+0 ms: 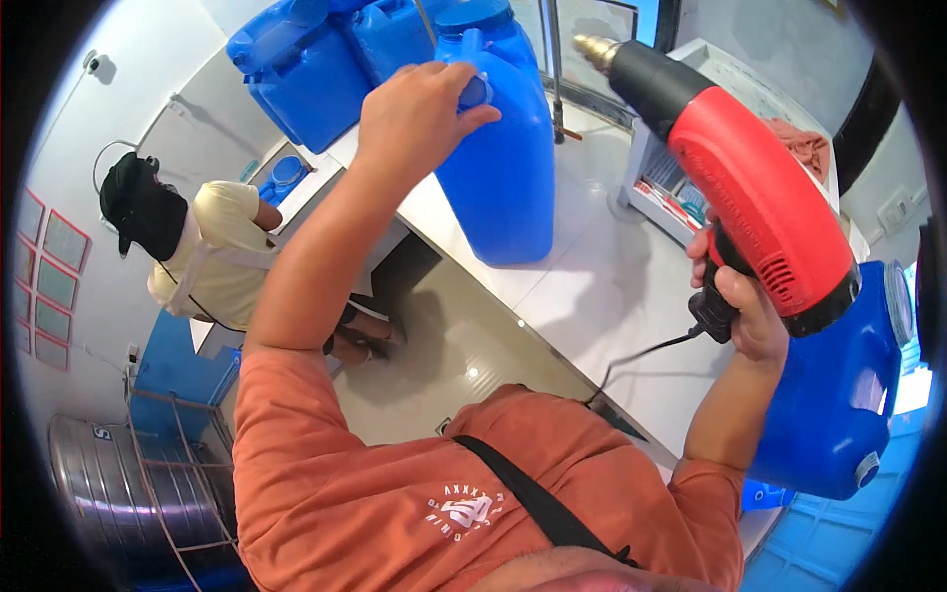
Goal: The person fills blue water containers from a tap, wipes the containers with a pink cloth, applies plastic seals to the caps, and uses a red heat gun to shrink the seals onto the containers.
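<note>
My left hand (418, 111) grips a small round blue cap (476, 91) on the upper side of a tall blue plastic jug (499, 177). The fingers cover part of the cap. The jug stands on a white tiled counter (573, 296). In my right hand (747, 303) is a red and black heat gun (762, 192), held by its black handle. Its metal nozzle (596, 53) points up and left, past the jug's upper part. From the handle a black cord (644, 357) hangs down over the counter's edge.
Several blue jugs (318, 81) are grouped behind on the left; another blue container (828, 399) is at right. A white shelf unit (651, 155) holds small items, with an orange cloth (803, 148) on top. A person (222, 244) is at another counter. A steel tank (140, 496) lies lower left.
</note>
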